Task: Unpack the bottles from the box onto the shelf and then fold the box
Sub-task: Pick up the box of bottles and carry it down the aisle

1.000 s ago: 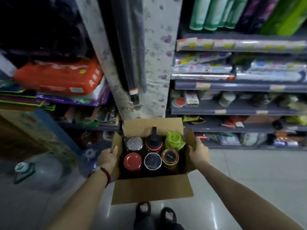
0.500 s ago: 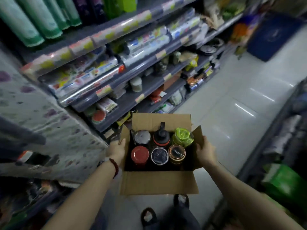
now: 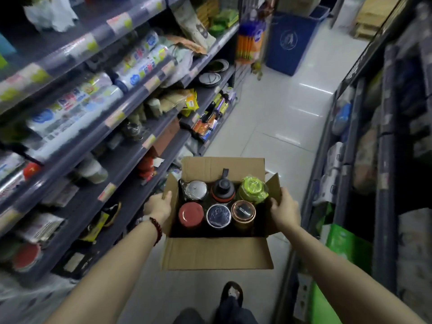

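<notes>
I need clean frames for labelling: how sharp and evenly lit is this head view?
Head view: the box and its bottles are fairly sharp; the left shelves are smeared by motion blur; glare streaks the floor tiles; the right-hand racks sit in deep shadow; wide-angle distortion bends the shelf edges.

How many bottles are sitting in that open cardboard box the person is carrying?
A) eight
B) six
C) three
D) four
B: the box, held by the left hand and the right hand, shows six bottle tops in two rows of three, from the silver lid to the copper-rimmed lid.
</notes>
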Demonstrator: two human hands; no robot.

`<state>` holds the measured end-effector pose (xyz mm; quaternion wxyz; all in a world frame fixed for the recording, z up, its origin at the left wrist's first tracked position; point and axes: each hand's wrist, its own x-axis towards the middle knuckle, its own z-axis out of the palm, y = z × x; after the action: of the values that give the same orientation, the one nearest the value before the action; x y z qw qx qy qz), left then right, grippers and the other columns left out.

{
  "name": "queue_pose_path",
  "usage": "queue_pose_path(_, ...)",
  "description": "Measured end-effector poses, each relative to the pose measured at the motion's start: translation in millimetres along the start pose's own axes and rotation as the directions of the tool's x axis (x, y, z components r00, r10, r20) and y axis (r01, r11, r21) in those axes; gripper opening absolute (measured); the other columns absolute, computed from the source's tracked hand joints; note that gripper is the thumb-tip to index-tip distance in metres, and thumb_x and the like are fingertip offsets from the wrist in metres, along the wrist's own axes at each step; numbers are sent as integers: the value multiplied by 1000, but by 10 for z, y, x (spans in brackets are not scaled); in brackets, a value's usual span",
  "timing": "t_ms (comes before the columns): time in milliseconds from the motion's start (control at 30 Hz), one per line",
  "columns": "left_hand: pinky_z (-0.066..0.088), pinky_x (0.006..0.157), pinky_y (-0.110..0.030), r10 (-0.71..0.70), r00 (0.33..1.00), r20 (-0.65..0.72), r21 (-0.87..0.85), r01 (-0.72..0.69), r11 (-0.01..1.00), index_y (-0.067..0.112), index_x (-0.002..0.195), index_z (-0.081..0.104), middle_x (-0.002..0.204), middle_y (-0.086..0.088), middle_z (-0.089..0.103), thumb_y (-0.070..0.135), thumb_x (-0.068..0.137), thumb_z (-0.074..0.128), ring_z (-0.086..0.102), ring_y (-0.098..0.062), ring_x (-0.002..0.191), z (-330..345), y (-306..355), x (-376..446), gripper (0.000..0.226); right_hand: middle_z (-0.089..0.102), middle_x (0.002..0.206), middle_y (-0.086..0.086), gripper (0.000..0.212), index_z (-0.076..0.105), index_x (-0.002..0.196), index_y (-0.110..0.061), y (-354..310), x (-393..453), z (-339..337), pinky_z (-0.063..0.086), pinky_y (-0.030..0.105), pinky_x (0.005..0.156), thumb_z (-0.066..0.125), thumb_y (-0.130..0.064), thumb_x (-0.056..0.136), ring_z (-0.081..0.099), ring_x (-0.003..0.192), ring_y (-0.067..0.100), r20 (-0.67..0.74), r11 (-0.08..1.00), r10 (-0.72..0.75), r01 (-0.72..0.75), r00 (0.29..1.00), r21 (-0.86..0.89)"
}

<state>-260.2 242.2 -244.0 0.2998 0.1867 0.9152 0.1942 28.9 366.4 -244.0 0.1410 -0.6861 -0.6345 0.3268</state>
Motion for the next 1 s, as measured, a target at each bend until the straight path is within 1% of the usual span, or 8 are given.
queue_pose_path(167, 44, 97, -42, 26, 999, 31, -26, -25, 999, 2, 120, 63, 124, -23, 62, 39, 98, 43, 56, -40, 114, 190, 739, 410, 48, 66, 102, 15, 25, 54, 117, -17, -177, 731, -282, 53, 44, 80, 53, -17, 92, 62, 94, 37, -25, 1000, 11, -12, 1000, -27)
queue_pose_path(333, 43, 84, -37, 52, 999, 12, -44, -51, 998, -1, 108, 66, 115, -24, 64, 34, 99, 42, 59, -39, 106, 352, 1375, 906, 44, 67, 105, 16, 25, 54, 117, -15, -411, 1490, -360, 53, 43, 81, 52, -16, 92, 62, 96, 37, -10, 999, -23, 23, 1000, -45)
queue_pose_path(533, 44, 83, -39, 20, 1000, -6, -12, -20, 1000, -3, 105, 68, 110, -27, 65, 34, 99, 42, 59, -42, 103, 482, 2085, 1757, 45, 67, 106, 13, 22, 51, 116, -17, -855, 2448, -221, 54, 46, 82, 51, -18, 94, 63, 95, 34, 19, 999, -13, 14, 1000, -45)
queue_pose_path(667, 47, 84, -41, -8, 1000, 1, -77, 8, 997, -4, 97, 67, 105, -28, 66, 35, 98, 42, 61, -41, 98, 467, 2407, 2207, 46, 66, 109, 13, 27, 51, 122, -15, -1210, 3007, -203, 52, 41, 84, 50, -16, 95, 62, 100, 33, 45, 998, -29, 31, 999, -47)
queue_pose_path(767, 48, 83, -40, -37, 999, -37, -101, 33, 994, -3, 94, 67, 103, -26, 67, 36, 97, 44, 61, -42, 97, 398, 2550, 2432, 46, 66, 105, 15, 24, 52, 117, -11, -1466, 3360, -143, 47, 36, 78, 52, -13, 93, 61, 99, 36, 79, 996, -69, 73, 995, -52)
queue_pose_path(867, 46, 75, -36, -96, 994, -59, -144, 86, 986, 0, 87, 68, 96, -23, 68, 37, 97, 44, 62, -40, 92, 368, 2567, 2591, 45, 66, 104, 15, 24, 53, 116, -11, -1698, 3673, -52, 45, 35, 76, 52, -12, 92, 61, 96, 35, 128, 991, -106, 116, 986, -66)
queue_pose_path(933, 48, 76, -39, -149, 986, -71, -199, 133, 971, 1, 81, 64, 92, -23, 68, 39, 97, 43, 63, -40, 89, 353, 2539, 2679, 46, 66, 105, 14, 24, 53, 116, -12, -1871, 3894, 45, 46, 36, 76, 52, -12, 92, 61, 96, 34, 177, 980, -158, 176, 971, -94)
queue_pose_path(1000, 48, 76, -39, -218, 971, -98, -237, 190, 953, 1, 84, 65, 95, -23, 68, 39, 97, 44, 64, -39, 90, 327, 2505, 2721, 45, 66, 104, 14, 23, 54, 114, -12, -2045, 4102, 167, 47, 37, 76, 52, -13, 91, 61, 95, 34, 240, 963, -209, 242, 948, -118)
